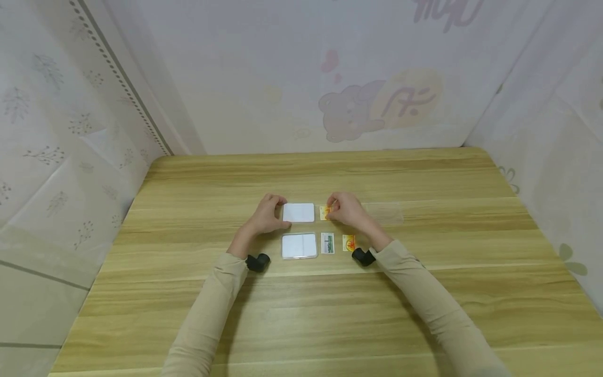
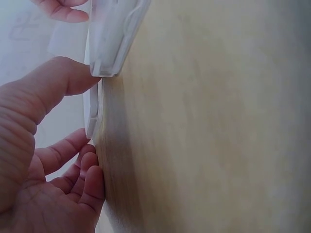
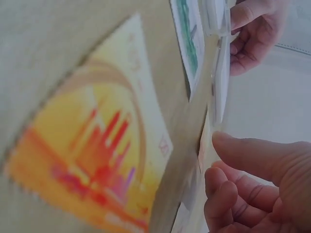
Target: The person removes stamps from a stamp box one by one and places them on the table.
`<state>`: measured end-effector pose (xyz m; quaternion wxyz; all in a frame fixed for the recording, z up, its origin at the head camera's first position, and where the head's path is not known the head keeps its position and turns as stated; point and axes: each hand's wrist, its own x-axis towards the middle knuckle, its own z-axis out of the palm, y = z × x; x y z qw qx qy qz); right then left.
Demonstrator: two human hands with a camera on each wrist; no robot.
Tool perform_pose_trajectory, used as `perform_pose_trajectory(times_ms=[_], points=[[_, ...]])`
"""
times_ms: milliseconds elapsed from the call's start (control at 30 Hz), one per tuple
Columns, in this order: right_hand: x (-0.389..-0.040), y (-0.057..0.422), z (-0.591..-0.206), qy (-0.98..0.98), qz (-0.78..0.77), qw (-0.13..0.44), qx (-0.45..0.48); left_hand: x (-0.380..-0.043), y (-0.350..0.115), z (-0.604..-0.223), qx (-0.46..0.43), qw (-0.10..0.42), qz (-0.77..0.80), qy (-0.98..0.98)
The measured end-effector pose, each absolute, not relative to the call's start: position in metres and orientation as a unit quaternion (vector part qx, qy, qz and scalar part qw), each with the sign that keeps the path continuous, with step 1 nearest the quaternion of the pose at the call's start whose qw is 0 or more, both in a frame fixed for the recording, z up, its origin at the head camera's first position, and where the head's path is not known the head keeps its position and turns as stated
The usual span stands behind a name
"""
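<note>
My left hand [image 1: 269, 213] holds the left edge of the upper white, flat clear-rimmed case [image 1: 299, 212], thumb at the near side and a finger at the far side. Thumb and fingertips of my right hand [image 1: 349, 210] pinch at the edges of a yellow-orange stamp [image 1: 323, 212] just right of that case; the fingers partly cover it. Nearer to me lies a second white case [image 1: 299, 246] with a clear rim. Beside it are a green-and-white stamp [image 1: 327, 243] and another yellow stamp [image 1: 348, 242], large in the right wrist view [image 3: 107, 145].
A thin transparent sheet or lid [image 1: 386, 212] lies flat to the right, partly behind my right forearm. Everything rests on a wood-grain table [image 1: 301, 314]. Pale printed curtains [image 1: 264, 78] hang at its back and sides. Black wrist cameras [image 1: 258, 262] sit below my hands.
</note>
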<state>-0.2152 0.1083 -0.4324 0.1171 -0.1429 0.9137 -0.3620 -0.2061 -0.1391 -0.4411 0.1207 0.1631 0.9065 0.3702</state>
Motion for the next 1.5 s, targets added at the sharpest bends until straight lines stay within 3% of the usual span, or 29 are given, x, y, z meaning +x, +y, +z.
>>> perform_pose_trajectory(times_ms=[367, 700, 1500], points=[[-0.211, 0.129, -0.428, 0.912, -0.374, 0.064, -0.158, -0.205, -0.136, -0.435, 0.163, 0.117, 0.373, 0.906], [-0.203, 0.144, -0.421, 0.902, -0.404, 0.055, -0.142, -0.206, -0.118, -0.428, 0.174, 0.080, 0.366, 0.911], [-0.193, 0.188, -0.417, 0.903, -0.406, 0.025, -0.135, -0.212, -0.074, -0.418, 0.212, 0.089, 0.374, 0.899]])
